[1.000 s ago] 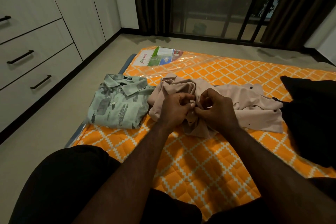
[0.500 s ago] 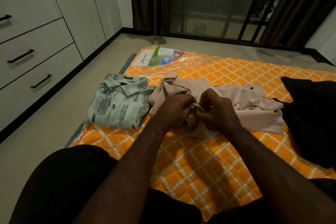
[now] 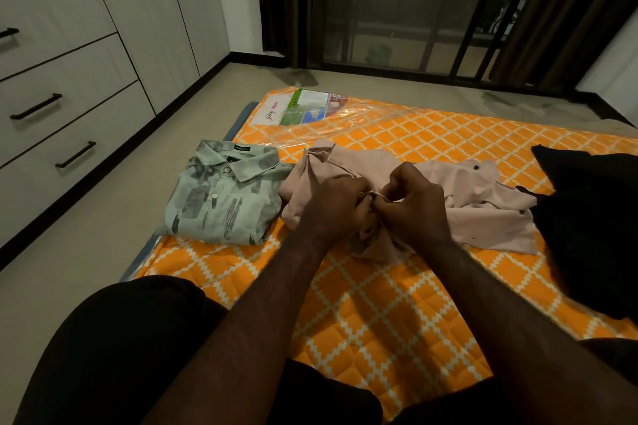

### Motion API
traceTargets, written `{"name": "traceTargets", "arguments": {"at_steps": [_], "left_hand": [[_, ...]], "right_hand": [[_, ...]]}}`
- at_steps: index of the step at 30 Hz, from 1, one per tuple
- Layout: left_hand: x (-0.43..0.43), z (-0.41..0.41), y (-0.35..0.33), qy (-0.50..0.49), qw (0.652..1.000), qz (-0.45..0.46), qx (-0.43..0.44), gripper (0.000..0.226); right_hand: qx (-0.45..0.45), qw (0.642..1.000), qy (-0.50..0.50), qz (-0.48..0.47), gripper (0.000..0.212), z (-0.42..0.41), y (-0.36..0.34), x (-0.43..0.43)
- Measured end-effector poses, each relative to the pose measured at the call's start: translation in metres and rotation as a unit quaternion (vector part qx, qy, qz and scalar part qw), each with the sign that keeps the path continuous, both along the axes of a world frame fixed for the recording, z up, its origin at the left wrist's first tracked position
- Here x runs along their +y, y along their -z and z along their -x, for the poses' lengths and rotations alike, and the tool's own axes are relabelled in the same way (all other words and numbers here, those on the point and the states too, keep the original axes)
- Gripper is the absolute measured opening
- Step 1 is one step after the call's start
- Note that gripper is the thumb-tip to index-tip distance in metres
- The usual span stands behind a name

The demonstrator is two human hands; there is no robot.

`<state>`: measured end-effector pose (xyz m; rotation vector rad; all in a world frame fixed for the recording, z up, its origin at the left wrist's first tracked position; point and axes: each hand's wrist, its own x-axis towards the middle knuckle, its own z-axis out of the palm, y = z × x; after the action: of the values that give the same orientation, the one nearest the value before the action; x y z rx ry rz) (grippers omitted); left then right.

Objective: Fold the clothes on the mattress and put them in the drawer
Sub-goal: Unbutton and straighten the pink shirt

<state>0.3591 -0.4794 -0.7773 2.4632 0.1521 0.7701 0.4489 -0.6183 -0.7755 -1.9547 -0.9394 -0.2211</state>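
Pink shirt (image 3: pixel 483 197) lies crumpled on the orange mattress (image 3: pixel 379 304), its cloth pinched by the left hand (image 3: pixel 331 210) and right hand (image 3: pixel 417 210), each grip curled tight. A folded green shirt (image 3: pixel 221 207) lies just beside it.

Bare quilted mattress (image 3: pixel 379 304) between the forearms (image 3: pixel 262 304) and down to the near edge, open for a pass. Crowded further back: folded green shirt (image 3: pixel 221 203) at left, touching the rumpled pink shirt (image 3: pixel 483 203) in the middle, meeting in turn a black garment (image 3: pixel 593 224) at right, with no gap along that row. Open again behind the clothes up to the printed label (image 3: pixel 300 107). Free strip of floor (image 3: pixel 103 245) between mattress and shut drawers (image 3: pixel 69 134). Hemmed in low at left by a dark-clad knee (image 3: pixel 131 348)
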Motion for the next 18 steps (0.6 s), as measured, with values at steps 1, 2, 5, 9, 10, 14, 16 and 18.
{"name": "traceTargets", "arguments": {"at_steps": [1,2,5,9,10,14,16,18], "left_hand": [[-0.0001,0.0004,-0.0004,0.009,1.000,-0.005,0.004,0.016],[0.0004,0.0007,-0.0007,0.019,1.000,-0.010,0.009,0.022],[0.0021,0.0025,-0.0024,0.030,0.999,-0.020,0.021,0.025],[0.0076,0.0048,-0.0005,-0.001,1.000,-0.026,-0.004,0.017],[0.0079,0.0058,-0.0004,-0.008,1.000,-0.022,-0.014,0.017],[0.0022,0.0072,-0.0007,0.010,0.999,-0.026,-0.022,0.013],[0.0012,0.0072,0.0010,0.017,0.999,-0.025,-0.026,0.016],[0.0026,0.0067,0.0033,0.017,0.999,-0.021,-0.035,0.017]], "right_hand": [[-0.004,1.000,-0.004,0.003,0.034,0.0002,0.0014,0.0005],[-0.009,1.000,-0.009,0.007,0.031,0.0004,0.0029,0.0009],[-0.013,0.999,-0.029,0.017,0.022,0.0000,0.0047,0.0013],[0.127,0.988,-0.087,-0.023,0.017,-0.0061,0.0002,-0.0006],[0.166,0.981,-0.090,-0.037,0.015,-0.0077,-0.0003,-0.0006],[0.231,0.969,-0.065,-0.053,0.015,-0.0075,-0.0009,-0.0002],[0.270,0.959,-0.072,-0.051,0.021,-0.0060,-0.0026,-0.0001],[0.281,0.955,-0.074,-0.049,0.025,-0.0067,-0.0050,-0.0009]]}}
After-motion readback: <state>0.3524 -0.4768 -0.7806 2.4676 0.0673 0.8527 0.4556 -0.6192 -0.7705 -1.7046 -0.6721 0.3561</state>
